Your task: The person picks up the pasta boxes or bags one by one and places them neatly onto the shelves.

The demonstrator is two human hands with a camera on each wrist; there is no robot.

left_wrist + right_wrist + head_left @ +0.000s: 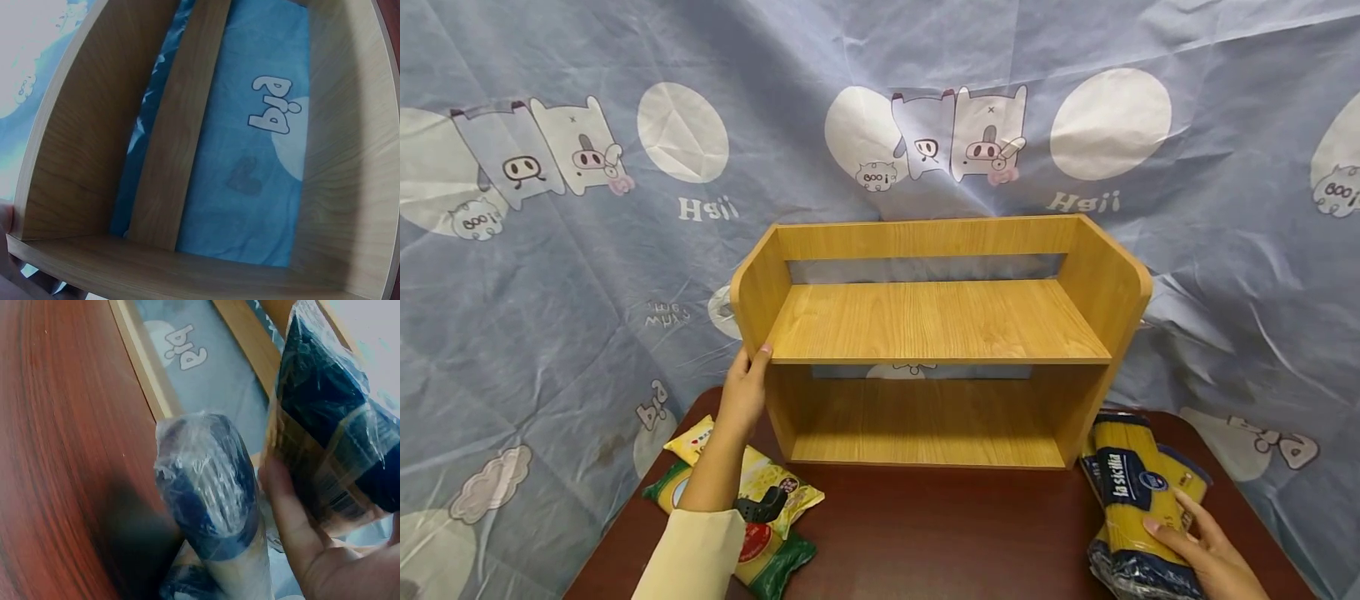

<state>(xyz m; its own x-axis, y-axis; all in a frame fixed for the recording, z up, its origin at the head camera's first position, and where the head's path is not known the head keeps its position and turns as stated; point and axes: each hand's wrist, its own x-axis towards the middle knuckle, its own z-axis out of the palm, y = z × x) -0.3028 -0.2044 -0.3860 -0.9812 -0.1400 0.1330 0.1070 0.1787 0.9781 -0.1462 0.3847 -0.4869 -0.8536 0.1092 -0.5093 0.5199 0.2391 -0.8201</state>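
A two-tier wooden shelf (pixel 925 321) stands on the dark table. My left hand (pixel 745 396) grips its left side panel, thumb at the front edge by the middle board; the left wrist view shows the shelf's inside (pixel 169 144) and part of the hand at the lower left. At the right, my right hand (pixel 1217 558) holds a yellow-and-navy pack of spaghetti (pixel 1127 467) between thumb and fingers. In the right wrist view that pack (pixel 331 431) is tilted above the hand (pixel 312 556), and another pack end (pixel 215 487) lies beside it.
More spaghetti packs (pixel 1183 475) lie under and beside the held one, right of the shelf. To the left, a yellow bag (pixel 801 496) and a green-and-yellow bag (pixel 782 562) lie partly behind my left forearm. A patterned blue-grey cloth (pixel 587 333) hangs behind the table (pixel 925 533).
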